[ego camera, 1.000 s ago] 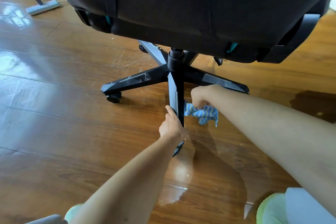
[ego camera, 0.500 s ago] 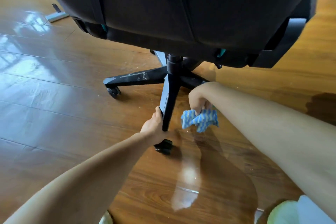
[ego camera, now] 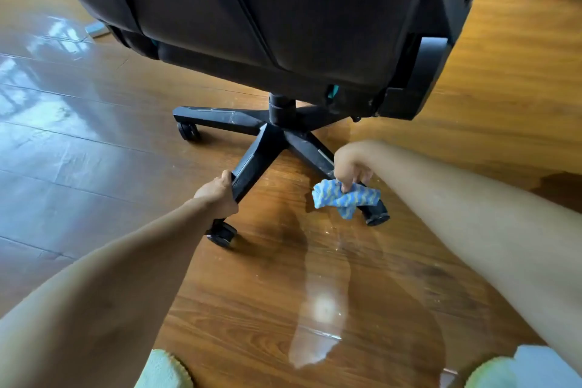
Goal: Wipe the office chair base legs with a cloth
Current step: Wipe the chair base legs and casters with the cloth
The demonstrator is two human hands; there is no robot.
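Note:
A black office chair point(ego camera: 283, 9) stands on a star base point(ego camera: 267, 132) with black legs and castors. My left hand point(ego camera: 219, 194) grips the near-left leg point(ego camera: 252, 164) just above its castor point(ego camera: 222, 235). My right hand point(ego camera: 351, 165) pinches a crumpled blue-and-yellow cloth point(ego camera: 345, 197), which rests against the outer end of the near-right leg point(ego camera: 310, 151), close to its castor point(ego camera: 376, 214). A third leg point(ego camera: 217, 118) points left and shows pale dust marks.
The glossy wooden floor point(ego camera: 94, 167) reflects window light. A pale flat object point(ego camera: 96, 29) lies on the floor at far left behind the chair. My pale green slippers point(ego camera: 163, 370) show at the bottom edge. A dark patch point(ego camera: 557, 189) marks the floor at right.
The base has turned, so the leg in my left hand now points left-down. My right hand with the cloth has shifted onto the neighbouring leg near its castor. The view has moved closer.

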